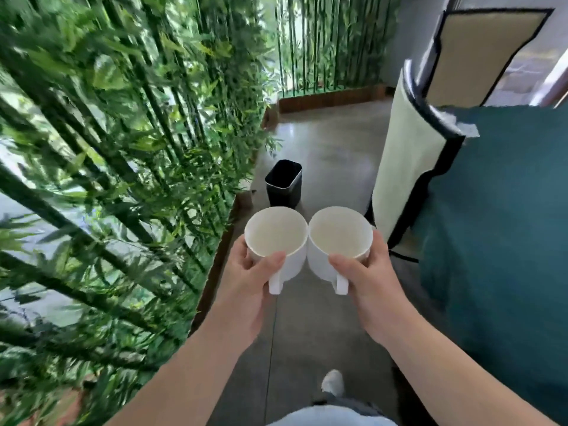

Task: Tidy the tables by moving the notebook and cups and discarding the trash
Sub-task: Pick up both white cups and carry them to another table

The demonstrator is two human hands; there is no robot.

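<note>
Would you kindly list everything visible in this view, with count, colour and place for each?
cups: two, white, apparently empty, side by side at centre, rims about touching, handles toward the person
bin: one, black, open top, on the floor beyond the cups
bamboo plants: many stems, green, along the left side and the far wall
planter edging: brown, at the base of the bamboo
floor: grey, glossy, running down the middle
chairs: teal and pale cream with black trim, right side; count unclear
shoe: one, white, bottom centre
left hand: holds the left cup
right hand: holds the right cup
</note>
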